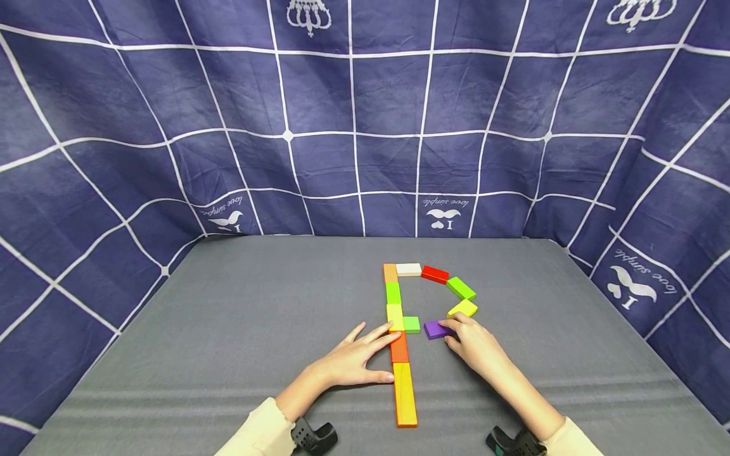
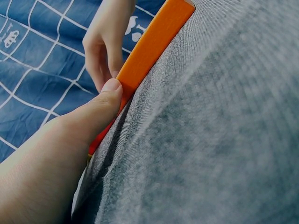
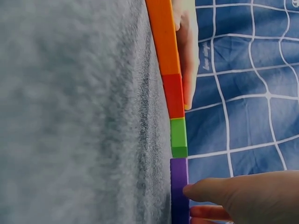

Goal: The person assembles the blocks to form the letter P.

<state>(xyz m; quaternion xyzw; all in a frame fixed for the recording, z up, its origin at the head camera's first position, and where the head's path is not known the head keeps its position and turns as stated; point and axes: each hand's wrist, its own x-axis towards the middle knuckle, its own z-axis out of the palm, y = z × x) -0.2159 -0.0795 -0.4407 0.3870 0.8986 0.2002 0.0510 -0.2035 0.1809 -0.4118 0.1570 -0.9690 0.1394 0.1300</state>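
Flat coloured wooden blocks lie on the grey cloth in a P shape. My right hand [image 1: 478, 343] holds the purple block [image 1: 433, 330] at its right end; in the right wrist view the thumb presses on that purple block [image 3: 179, 175]. A small gap separates it from the short green block [image 1: 411, 325]. My left hand [image 1: 355, 360] is spread beside the upright column, fingertips on the red-orange block [image 1: 400, 349] and at the yellow block [image 1: 395, 315]. Its thumb touches the side of the long orange-yellow block [image 1: 405, 399] at the bottom.
Above, the column continues with a green block [image 1: 393, 293] and an orange block [image 1: 390, 273]. A white block [image 1: 409, 270], red block [image 1: 435, 274], lime block [image 1: 461, 288] and yellow block [image 1: 462, 308] form the curve. A blue checked curtain [image 1: 319, 164] stands behind the grey cloth [image 1: 274, 304].
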